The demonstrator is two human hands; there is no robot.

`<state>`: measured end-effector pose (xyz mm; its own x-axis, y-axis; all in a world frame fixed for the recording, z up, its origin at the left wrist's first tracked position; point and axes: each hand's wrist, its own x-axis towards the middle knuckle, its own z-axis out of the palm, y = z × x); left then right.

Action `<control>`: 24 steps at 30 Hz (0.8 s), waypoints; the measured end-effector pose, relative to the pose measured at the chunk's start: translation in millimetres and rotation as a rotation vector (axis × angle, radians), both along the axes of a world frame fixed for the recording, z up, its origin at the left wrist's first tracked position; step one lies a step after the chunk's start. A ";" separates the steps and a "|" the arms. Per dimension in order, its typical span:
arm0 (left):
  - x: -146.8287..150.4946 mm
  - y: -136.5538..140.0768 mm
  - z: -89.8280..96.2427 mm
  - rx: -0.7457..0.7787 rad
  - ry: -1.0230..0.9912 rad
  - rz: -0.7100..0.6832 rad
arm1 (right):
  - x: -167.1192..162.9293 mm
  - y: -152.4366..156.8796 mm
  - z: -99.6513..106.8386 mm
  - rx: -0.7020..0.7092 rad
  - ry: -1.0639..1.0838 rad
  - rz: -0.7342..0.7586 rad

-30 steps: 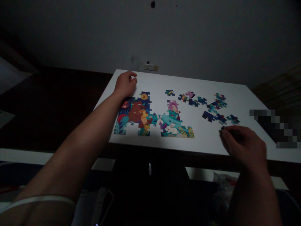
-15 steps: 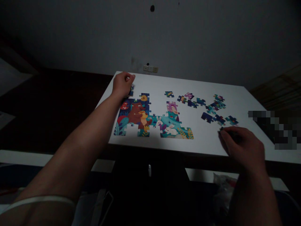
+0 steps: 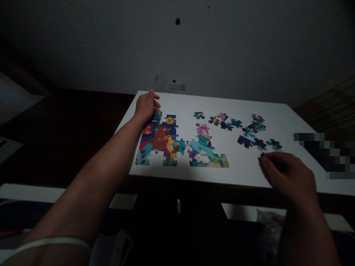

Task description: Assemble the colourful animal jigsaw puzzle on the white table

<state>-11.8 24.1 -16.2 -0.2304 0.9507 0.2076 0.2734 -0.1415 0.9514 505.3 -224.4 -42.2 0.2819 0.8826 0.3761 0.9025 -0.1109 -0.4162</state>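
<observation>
One puzzle, long axis sideways, bear upright; left fingers parted, right fingers tight on dark piece.

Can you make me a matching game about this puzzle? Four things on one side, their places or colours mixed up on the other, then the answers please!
Things:
1. Left hand
2. Right hand
3. Bear
4. Sockets

Places and colours:
A. Brown, in the joined part of the puzzle
B. On the wall, beyond the table
C. By a blue piece, near the puzzle's far left corner
D. On the right side, nearer the camera than the loose pieces

Right pairs: 1-C, 2-D, 3-A, 4-B
</observation>
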 end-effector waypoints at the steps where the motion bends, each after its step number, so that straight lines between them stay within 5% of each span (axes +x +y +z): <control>1: 0.3 -0.4 0.7 -0.001 -0.010 0.002 | -0.3 -0.2 0.1 0.005 0.003 0.001; 16: -5.0 -2.7 10.5 -0.087 0.023 -0.008 | -0.8 -0.8 2.3 -0.008 0.028 -0.010; 24: 2.5 -9.1 7.9 0.054 0.531 -0.174 | -3.0 0.2 1.9 0.032 0.025 0.029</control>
<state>-9.2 15.0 -8.4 0.0784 0.9502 0.3016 0.6814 -0.2719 0.6795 502.4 -224.2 -40.2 0.2662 0.8780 0.3978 0.8945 -0.0712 -0.4413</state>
